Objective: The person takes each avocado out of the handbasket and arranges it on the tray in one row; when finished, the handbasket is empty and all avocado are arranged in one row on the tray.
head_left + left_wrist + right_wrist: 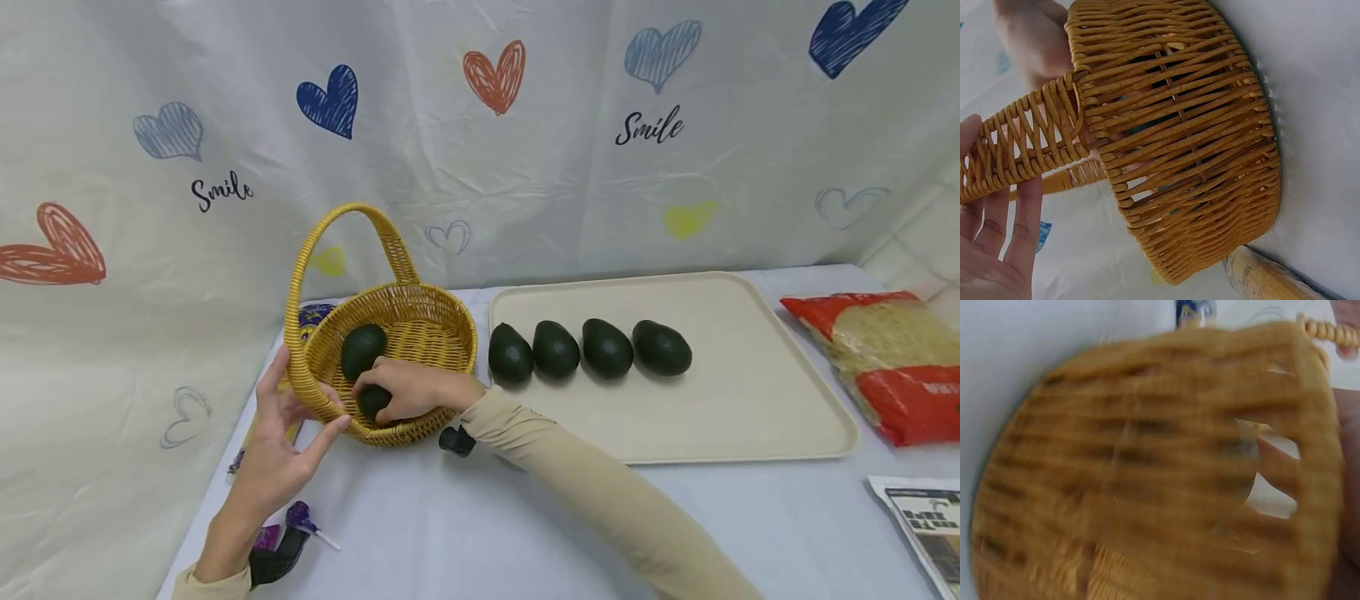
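Note:
A yellow wicker basket [442,321] with a tall arched handle stands on the left part of the table. My left hand [277,454] grips the near base of the handle, its thumb by the rim; the left wrist view shows the fingers [1024,228] behind the woven handle. Inside the basket, my right hand [408,387] holds a dark green avocado [372,402], its fingers curled over it. Another avocado [363,350] lies just beyond it in the basket. Through the blurred weave in the right wrist view, the right hand is mostly hidden.
Several avocados [555,350] stand in a row on a cream tray [750,417] right of the basket. A red bag of pasta [892,367] lies farther right. Near my left wrist is a purple lollipop [300,515]. Yellow packaging [1266,275] lies behind the basket's left side.

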`<state>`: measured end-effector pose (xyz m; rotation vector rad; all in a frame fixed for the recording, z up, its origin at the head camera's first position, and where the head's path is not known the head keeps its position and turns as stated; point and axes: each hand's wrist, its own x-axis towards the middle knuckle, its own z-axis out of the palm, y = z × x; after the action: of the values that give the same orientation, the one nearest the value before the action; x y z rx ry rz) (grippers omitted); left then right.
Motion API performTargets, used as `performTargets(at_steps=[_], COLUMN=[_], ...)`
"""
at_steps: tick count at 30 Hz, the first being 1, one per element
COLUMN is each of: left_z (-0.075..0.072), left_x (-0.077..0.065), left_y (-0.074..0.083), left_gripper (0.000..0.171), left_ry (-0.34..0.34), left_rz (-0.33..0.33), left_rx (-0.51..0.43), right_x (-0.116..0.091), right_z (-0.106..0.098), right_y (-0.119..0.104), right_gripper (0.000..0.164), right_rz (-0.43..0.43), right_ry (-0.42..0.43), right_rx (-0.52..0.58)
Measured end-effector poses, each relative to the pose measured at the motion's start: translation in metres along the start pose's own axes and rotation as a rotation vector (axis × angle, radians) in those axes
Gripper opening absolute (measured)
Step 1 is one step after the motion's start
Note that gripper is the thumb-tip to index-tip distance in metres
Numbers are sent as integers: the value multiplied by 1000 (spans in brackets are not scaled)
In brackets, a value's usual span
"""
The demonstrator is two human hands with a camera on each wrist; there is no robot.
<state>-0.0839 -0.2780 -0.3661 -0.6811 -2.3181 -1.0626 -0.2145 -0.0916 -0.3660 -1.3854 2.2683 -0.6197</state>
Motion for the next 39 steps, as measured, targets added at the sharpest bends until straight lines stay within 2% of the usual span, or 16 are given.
performTargets(at_steps=[9, 18, 24, 28, 32, 35, 39], left_z=[3, 1, 2, 4, 3, 3, 3], left_x=[0, 1, 1, 2, 3, 2, 0], left_y=[-1, 3, 1, 0, 3, 3, 1], left_gripper=[126, 125, 123, 123, 124, 124, 120], left_ry=[9, 7, 2, -4, -6, -1, 7], left_rz=[8, 8, 32, 41, 20, 20, 41], left_rx=[9, -26, -37, -26, -13, -11, -9], right_x=[-27, -18, -16, -23, -39, -57, -93], right_z=[-17, -13, -8, -8, -16, -28, -46], right_y=[12, 9, 12, 19, 21, 22, 30], right_gripper=[48, 56, 56, 54, 54, 54, 56], right_rz=[62, 103, 142, 110, 66, 42, -2], right_ry=[-49, -75, -35, 33, 170, 293, 438], right_rx=[-33, -29, 28, 81, 133, 176, 206])
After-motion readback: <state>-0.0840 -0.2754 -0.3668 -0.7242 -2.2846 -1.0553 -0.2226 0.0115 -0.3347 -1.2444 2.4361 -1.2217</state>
